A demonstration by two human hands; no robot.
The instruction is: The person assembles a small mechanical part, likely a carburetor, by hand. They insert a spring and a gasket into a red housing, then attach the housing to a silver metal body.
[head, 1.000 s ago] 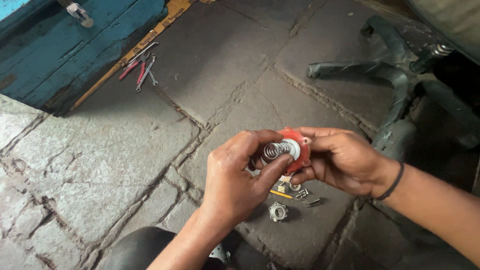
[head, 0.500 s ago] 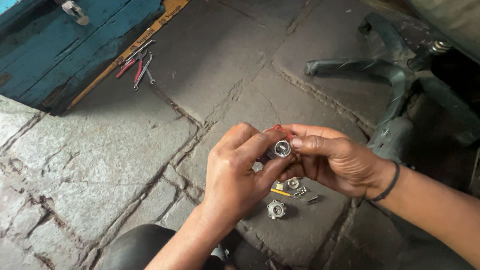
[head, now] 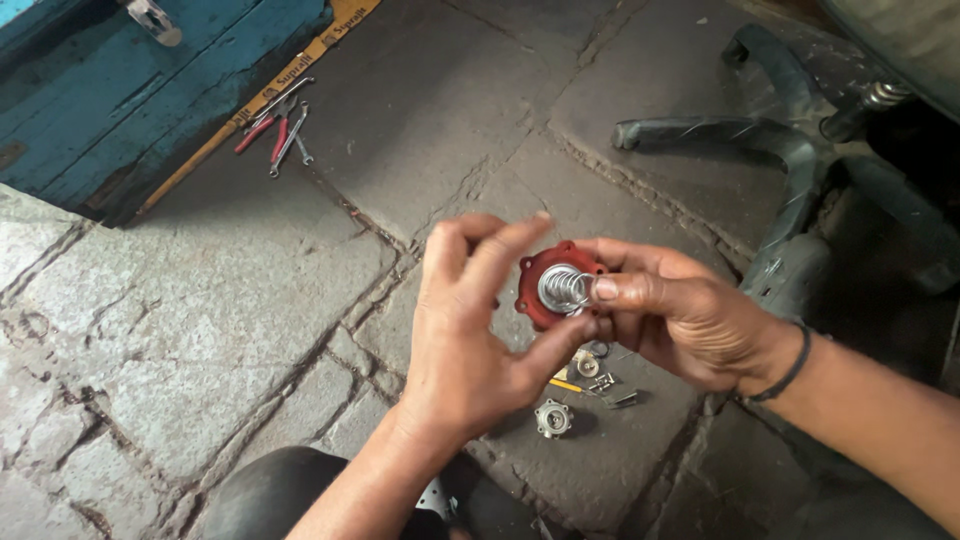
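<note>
Stone floor (head: 200, 300), cracked slabs; two hands at work over small parts.

Held above the floor: red disc (head: 548, 290), round, lobed rim, with steel coil spring (head: 565, 288) seated at its centre. Right hand (head: 690, 320) pinches disc and spring; left hand (head: 480, 330) half open, thumb under the rim, fingers raised. Likely light and fairly stiff, the spring loose and apt to slip; best gripped at the rim. Below: small metal fittings (head: 553, 417). Far: red-handled pliers (head: 270, 130), chair base (head: 780, 170).
</note>
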